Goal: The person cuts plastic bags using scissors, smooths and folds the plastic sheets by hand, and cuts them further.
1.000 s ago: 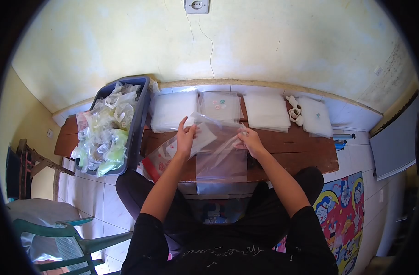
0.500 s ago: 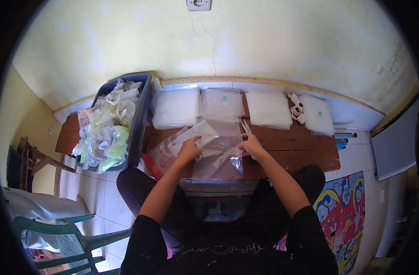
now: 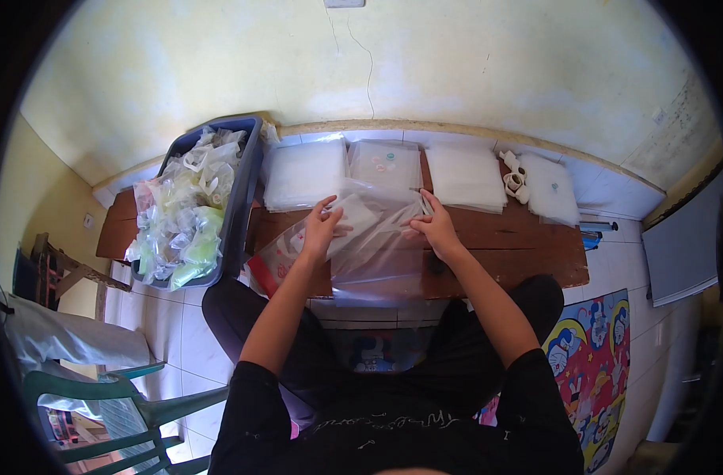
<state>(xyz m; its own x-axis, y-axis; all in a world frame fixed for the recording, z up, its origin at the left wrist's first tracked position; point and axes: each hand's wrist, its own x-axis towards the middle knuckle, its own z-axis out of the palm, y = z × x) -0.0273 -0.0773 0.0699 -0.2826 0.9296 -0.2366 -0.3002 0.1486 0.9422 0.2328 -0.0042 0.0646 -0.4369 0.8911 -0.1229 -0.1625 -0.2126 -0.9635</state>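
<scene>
A clear plastic bag [image 3: 377, 265] hangs between my hands over the front edge of the brown wooden bench [image 3: 496, 237]. My right hand [image 3: 435, 224] pinches its upper right part, and a thin dark-tipped tool, too small to name, shows by the fingers. My left hand [image 3: 323, 226] is at the bag's upper left, fingers apart and bent; whether it grips the film is unclear. Under the bag lies a red and white printed plastic bag [image 3: 278, 257]. Behind are stacks of clear bags [image 3: 306, 176], the middle one [image 3: 385, 164] with small coloured stickers or rings on top.
A dark blue bin [image 3: 250, 178] full of crumpled plastic bags stands at the left. White rolls [image 3: 515, 180] lie between two bag stacks [image 3: 466, 178] at the right. A green chair [image 3: 148, 412] is at the lower left, and a colourful mat [image 3: 591, 364] at the lower right.
My left hand has risen from lower on the bag, its fingers spreading. My right hand has moved slightly up, and the tool's pale length beside it no longer shows. The bag has been lifted and gathered.
</scene>
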